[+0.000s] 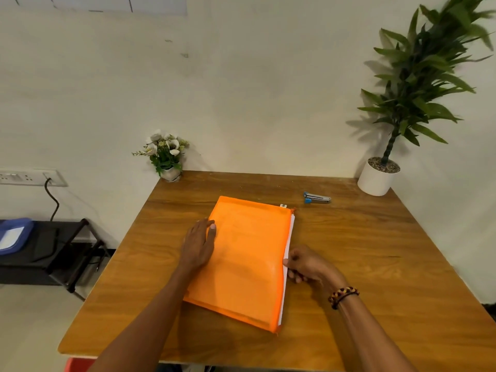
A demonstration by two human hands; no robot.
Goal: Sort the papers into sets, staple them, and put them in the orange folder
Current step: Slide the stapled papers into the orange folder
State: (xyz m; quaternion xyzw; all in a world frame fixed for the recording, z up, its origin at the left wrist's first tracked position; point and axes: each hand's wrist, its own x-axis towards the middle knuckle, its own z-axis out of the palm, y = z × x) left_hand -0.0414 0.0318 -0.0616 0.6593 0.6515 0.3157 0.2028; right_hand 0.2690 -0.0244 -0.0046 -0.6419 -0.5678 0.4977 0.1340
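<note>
My left hand (200, 244) lies flat, fingers together, on the orange folder (241, 261); right hand (308, 264) curled, apparently pinching the papers (287, 253) at its open edge

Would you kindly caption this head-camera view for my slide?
Left hand steadies the orange folder while right hand grips white papers at its edge.

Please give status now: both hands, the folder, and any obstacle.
Left hand flat on orange folder, right hand at its open edge on the papers. Papers mostly inside. Stapler set apart, nothing blocking.
</note>
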